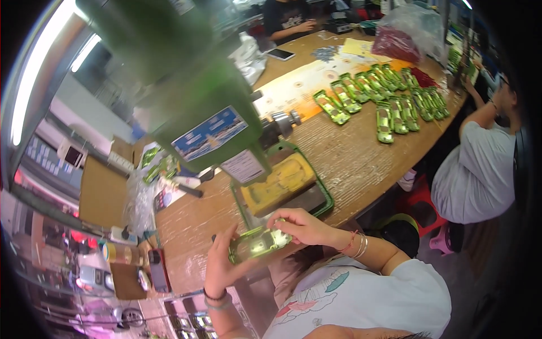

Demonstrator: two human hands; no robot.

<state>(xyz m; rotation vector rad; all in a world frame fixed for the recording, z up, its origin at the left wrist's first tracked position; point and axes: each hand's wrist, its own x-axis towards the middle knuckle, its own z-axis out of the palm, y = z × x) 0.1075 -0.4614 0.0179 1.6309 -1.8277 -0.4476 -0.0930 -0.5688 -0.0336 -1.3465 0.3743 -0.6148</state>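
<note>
A shiny green toy car (261,244) is held in front of my body, just short of the table's edge. My left hand (221,257) grips its left end, with the fingers wrapped round that side. On the other end, the bent fingers of my right hand (305,225) pinch the car, near a pale part that I cannot make out clearly. Just beyond my hands lies a yellow block (282,183) in the green base (324,206) of a bench press. The press's large green head (217,138) hangs over the block and hides part of it.
Several green toy cars (384,116) stand in rows at the far right of the wooden table (339,164). More green parts (158,166) lie at the left by a dark-handled tool (189,190). Another person (477,164) sits at the right; a phone (280,54) lies at the back.
</note>
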